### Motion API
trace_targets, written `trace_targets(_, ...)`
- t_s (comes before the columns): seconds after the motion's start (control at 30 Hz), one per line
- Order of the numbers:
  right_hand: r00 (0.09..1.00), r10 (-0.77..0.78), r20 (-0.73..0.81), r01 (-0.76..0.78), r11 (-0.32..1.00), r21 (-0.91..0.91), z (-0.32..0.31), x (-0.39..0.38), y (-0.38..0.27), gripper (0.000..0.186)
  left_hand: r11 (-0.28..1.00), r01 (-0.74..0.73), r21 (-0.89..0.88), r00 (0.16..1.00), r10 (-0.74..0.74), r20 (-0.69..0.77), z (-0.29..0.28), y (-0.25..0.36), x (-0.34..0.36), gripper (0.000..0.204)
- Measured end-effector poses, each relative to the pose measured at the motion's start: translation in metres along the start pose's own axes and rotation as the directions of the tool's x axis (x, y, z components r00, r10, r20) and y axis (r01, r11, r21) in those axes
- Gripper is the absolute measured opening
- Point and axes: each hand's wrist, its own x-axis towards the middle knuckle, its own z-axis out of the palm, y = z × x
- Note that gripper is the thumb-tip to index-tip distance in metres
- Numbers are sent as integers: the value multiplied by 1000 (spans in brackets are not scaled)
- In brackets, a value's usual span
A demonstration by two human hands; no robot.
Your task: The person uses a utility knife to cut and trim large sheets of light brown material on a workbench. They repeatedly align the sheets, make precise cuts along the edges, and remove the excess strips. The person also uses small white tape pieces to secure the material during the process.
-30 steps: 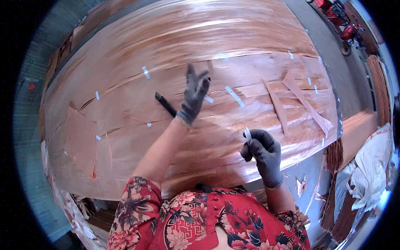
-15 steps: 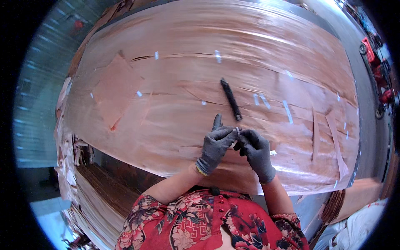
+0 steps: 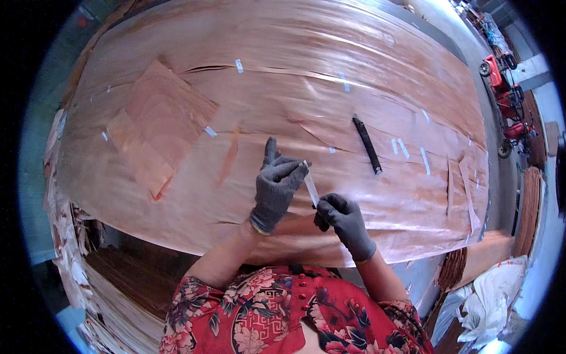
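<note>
Above a wide veneer sheet (image 3: 265,109): pale tape strip (image 3: 312,187) pinched at both ends by gloved hands

Left hand (image 3: 277,186): grey knit glove, yellowish cuff edge, fingertips narrowed on the strip's upper end; one finger sticks up, apart from the pinch. Right hand (image 3: 345,221): same grey glove, fingers curled, pinching the lower end. Strip is thin, whitish, flat, runs slantwise between the two hands, over the near part of the sheet. Whether it touches the wood: cannot tell.

Sheet is reddish-brown, thin, glossy in bands, rippled, with long seams. Dark split (image 3: 206,69) toward the far left, small tape patch (image 3: 239,66) across its right end. More short whitish bits scattered along the seams.

Slim black bar-shaped tool (image 3: 367,144), angled tip, lies on the sheet beyond the right hand, touched by neither. Left side: squarish veneer piece (image 3: 171,106), matte, set cornerwise, a smaller veneer scrap (image 3: 138,153) against its near-left edge. Right side: tapering veneer sliver (image 3: 469,194), pale, narrow.

Around: layered veneer stack (image 3: 118,283) with ragged edges, lower left; crumpled white plastic sheeting (image 3: 492,301), lower right; red wheeled machine (image 3: 501,94) on the grey floor, upper right. Person wears a red floral blouse (image 3: 265,301).
</note>
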Motion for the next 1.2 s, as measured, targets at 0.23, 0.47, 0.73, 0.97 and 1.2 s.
trace_targets(0.23,964,-73,-255,96,992,77,29,0,-30,20,898,-247,365,955,289,-64,-22,-72,60,83)
trace_targets(0.47,833,-89,-547,186,975,125,-11,-24,-44,20,762,-371,531,920,378,100,-5,-107,115,89)
trace_targets(0.73,824,-109,-556,240,956,168,-40,-10,-46,22,772,-276,572,896,423,-139,-12,-128,116,58)
trace_targets(0.97,860,-77,-504,182,970,162,-33,23,-59,22,702,-548,455,836,432,340,-3,-49,75,97)
trace_targets(1.2,866,-197,-459,362,881,305,-34,29,-81,21,736,-563,375,727,226,648,35,-48,12,74)
